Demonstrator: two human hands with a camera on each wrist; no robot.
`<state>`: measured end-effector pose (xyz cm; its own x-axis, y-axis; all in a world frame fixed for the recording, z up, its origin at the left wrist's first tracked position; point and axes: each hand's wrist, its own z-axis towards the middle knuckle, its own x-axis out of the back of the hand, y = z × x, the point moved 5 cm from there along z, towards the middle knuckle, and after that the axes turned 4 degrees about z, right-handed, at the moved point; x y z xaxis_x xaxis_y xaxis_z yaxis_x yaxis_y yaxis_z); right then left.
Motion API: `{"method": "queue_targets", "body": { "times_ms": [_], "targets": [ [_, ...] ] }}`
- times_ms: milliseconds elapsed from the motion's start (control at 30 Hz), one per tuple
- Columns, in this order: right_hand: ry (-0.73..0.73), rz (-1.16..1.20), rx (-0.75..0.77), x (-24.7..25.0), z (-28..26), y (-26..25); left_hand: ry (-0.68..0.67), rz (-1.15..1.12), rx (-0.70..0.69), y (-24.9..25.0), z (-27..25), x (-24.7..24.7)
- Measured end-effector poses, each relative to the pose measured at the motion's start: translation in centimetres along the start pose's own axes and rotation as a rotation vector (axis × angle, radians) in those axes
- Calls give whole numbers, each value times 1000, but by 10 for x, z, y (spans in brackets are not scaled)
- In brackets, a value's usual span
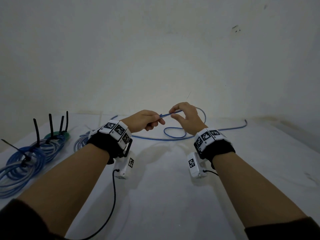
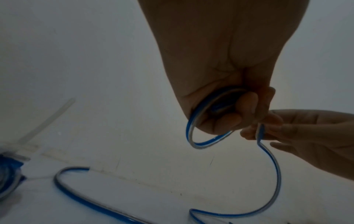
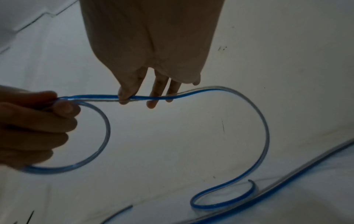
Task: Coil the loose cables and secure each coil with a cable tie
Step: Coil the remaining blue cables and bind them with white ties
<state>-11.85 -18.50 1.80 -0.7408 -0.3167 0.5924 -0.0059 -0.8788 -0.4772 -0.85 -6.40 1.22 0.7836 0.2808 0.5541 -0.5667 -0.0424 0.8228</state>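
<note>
A loose blue-and-clear cable (image 1: 173,136) lies in curves on the white table (image 1: 164,187) and runs right toward the wall. My left hand (image 1: 155,122) is raised above the table and grips a small loop of this cable (image 2: 191,136) in its curled fingers. My right hand (image 1: 173,114) is close beside it and pinches the strand leading out of that loop (image 3: 91,97) between thumb and fingers (image 3: 124,97). From there the cable arcs down to a small curl on the table (image 3: 220,201).
At the far left lie several blue coils (image 1: 26,163) bound with black cable ties (image 1: 37,130), plus a green coil (image 1: 58,135). Another blue coil (image 1: 80,142) sits behind my left wrist. A pale strip (image 2: 47,119) lies near the wall, which bounds the table's far edge.
</note>
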Motion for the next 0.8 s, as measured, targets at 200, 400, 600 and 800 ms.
{"method": "queue_targets", "body": {
  "times_ms": [200, 400, 600, 800],
  "targets": [
    [-72, 7, -46, -11, -2, 5, -59, 20, 59, -2, -2, -1],
    [-198, 177, -178, -21, -1, 3, -56, 20, 87, 5, -5, 7],
    [-73, 438, -193, -26, 3, -13, 83, -193, 54, 6, -6, 17],
    [-5, 440, -262, -35, -6, -9, 141, -542, -5, 5, -11, 29]
  ]
}}
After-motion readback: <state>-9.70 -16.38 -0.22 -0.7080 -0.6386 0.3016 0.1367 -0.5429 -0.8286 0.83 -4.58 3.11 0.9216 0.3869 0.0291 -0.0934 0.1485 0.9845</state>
